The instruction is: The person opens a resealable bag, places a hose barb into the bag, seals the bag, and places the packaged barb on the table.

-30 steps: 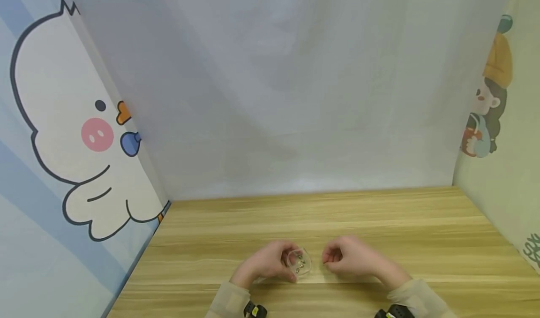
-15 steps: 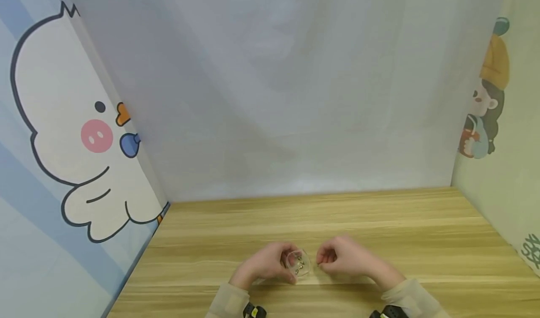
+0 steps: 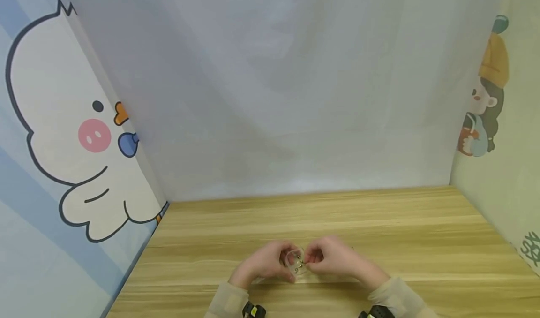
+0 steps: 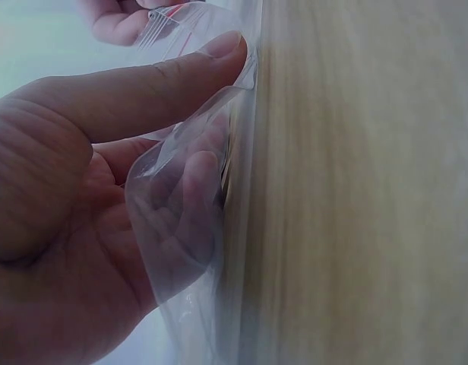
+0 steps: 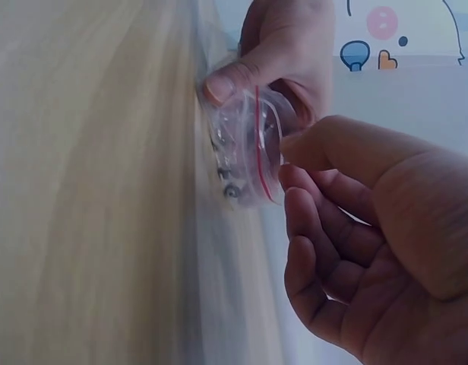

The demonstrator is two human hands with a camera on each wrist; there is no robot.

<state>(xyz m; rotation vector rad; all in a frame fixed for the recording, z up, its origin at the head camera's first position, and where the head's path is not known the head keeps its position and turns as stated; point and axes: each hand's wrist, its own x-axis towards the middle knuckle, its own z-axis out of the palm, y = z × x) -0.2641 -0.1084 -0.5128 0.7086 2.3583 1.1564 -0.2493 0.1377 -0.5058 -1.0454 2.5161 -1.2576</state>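
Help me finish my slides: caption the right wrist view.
Left hand holds a clear bag of small metal parts, right hand at its opening.

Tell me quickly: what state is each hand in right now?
Left hand: closed, holding the clear plastic bag.
Right hand: bent fingers by the bag's mouth; whether it grips anything cannot be told.

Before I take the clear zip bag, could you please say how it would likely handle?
The clear zip bag is probably floppy: its thin film creases. It looks light, holding a few small metal pieces. Those look loose and could slide.
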